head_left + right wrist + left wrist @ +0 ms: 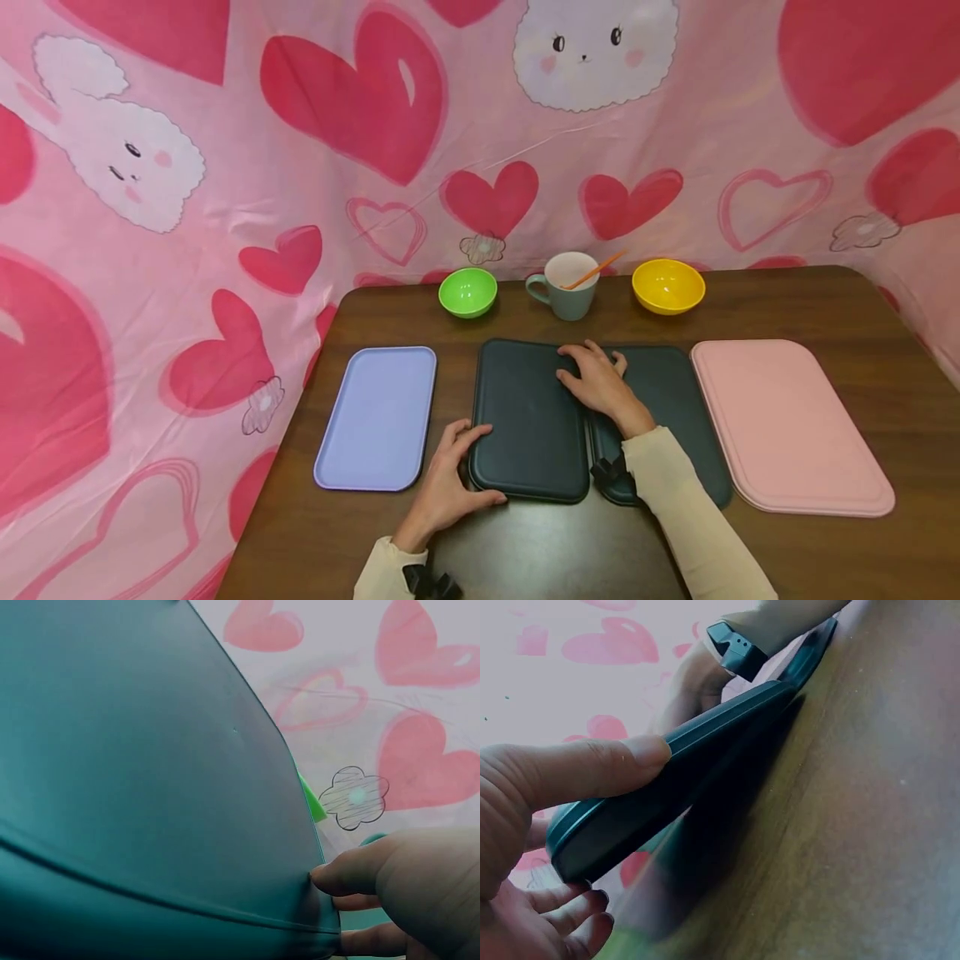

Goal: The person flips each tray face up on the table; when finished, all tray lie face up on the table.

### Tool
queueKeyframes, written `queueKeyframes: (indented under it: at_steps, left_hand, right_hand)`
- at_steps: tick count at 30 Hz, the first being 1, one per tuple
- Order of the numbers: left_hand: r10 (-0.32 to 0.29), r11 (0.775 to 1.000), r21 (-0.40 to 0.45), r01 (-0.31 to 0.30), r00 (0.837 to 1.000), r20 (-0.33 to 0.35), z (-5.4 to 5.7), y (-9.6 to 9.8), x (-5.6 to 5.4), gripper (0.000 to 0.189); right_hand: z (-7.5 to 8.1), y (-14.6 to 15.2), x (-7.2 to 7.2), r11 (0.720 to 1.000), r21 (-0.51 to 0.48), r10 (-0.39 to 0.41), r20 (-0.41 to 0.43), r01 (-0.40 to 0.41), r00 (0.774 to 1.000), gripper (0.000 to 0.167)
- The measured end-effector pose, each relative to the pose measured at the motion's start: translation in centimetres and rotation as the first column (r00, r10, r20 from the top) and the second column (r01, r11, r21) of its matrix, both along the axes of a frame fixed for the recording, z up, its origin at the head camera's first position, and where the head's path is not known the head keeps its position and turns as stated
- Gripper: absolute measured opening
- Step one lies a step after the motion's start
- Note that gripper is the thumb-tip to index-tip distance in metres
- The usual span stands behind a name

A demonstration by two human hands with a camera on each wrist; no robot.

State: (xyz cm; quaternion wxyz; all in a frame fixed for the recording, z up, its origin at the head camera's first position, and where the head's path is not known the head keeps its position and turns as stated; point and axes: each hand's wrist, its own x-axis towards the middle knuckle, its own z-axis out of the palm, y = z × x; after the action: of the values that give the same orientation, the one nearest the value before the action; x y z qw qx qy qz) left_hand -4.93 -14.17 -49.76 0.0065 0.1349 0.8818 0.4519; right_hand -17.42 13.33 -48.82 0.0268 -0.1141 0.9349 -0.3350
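Note:
A dark green rectangular tray [531,417] is held between both hands, raised and tilted above the tabletop in the left wrist view. My left hand [444,492] grips its near left corner, thumb [600,769] on the near edge and the other fingers at the side and below. At the far right corner, my right hand [600,385] holds the edge with its thumb and fingers, as the right wrist view also shows [420,885]. A second dark tray [675,417] lies just to the right, partly hidden by the right hand and sleeve.
On the brown table [525,550], a lavender tray [378,417] lies left and a pink tray [787,425] right. Along the back stand a green bowl [468,293], a grey-green mug [572,300] with an orange stick [596,270], and a yellow bowl [667,287]. A pink heart-patterned cloth [420,233] hangs behind.

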Motion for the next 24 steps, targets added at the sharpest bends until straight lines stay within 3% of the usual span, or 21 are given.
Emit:
queueKeyframes:
  at_steps: [5,13,24]
  left_hand:
    - [-0.009,1.000,0.022,0.009,1.000,-0.005,0.5,0.1,0.1,0.086]
    - [-0.034,0.999,-0.024,0.032,0.995,-0.096,1.5,0.1,0.4,0.084]
    - [-0.107,0.993,-0.079,0.090,0.965,-0.238,2.6,0.5,0.8,0.087]
  right_hand:
    - [0.1,0.0,0.0,1.000,-0.001,-0.006,-0.007,0.006,1.000,0.040]
    - [0.4,-0.3,0.3,1.000,-0.016,0.007,-0.013,-0.008,1.000,0.040]
    - [1.2,-0.9,0.9,0.998,-0.055,0.034,-0.031,-0.036,0.999,0.041]
